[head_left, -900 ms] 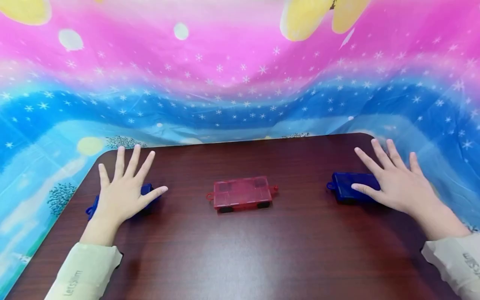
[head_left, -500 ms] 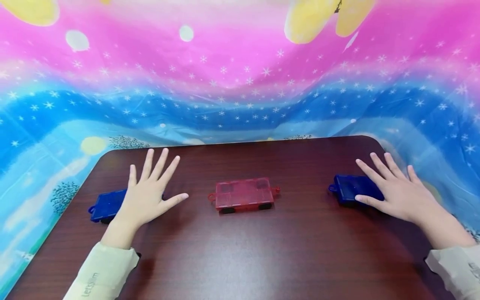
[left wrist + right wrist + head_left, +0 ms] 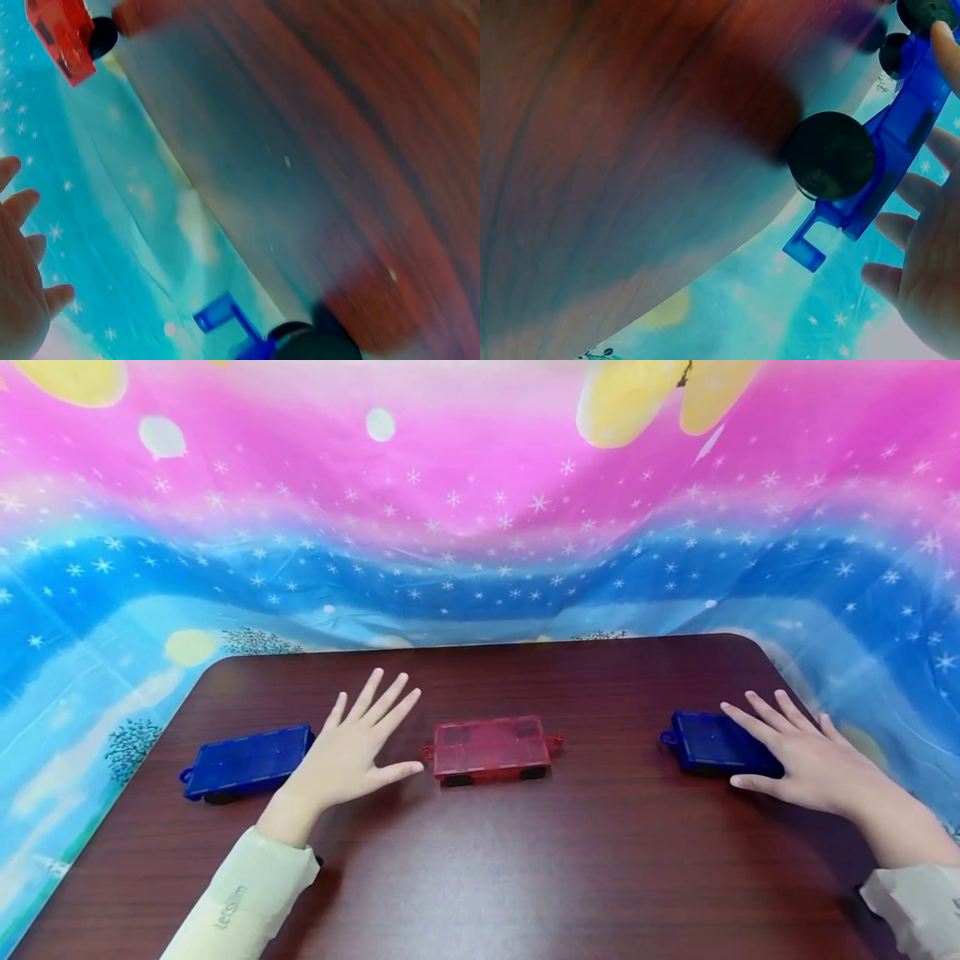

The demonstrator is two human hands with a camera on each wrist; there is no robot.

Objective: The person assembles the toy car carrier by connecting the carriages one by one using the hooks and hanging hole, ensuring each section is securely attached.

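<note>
Three flat wheeled toy cars stand in a row on a dark wooden table (image 3: 480,877): a blue one (image 3: 247,762) at the left, a translucent red one (image 3: 491,747) in the middle, another blue one (image 3: 708,743) at the right. My left hand (image 3: 360,752) hovers flat with spread fingers between the left blue car and the red car, touching neither. My right hand (image 3: 806,756) lies with straight fingers over the right end of the right blue car (image 3: 877,157). The left wrist view shows the red car (image 3: 64,34) and a blue car's hitch (image 3: 225,319).
A bright cloth (image 3: 480,510) in pink, blue and yellow with white stars rises behind and beside the table. The table's rounded far corners sit at the left (image 3: 213,668) and right (image 3: 750,643). Pale sleeves cover both forearms.
My left hand has lifted off the left blue car and moved right toward the red car, leaving the blue car uncovered. My right hand stays on the right blue car.
</note>
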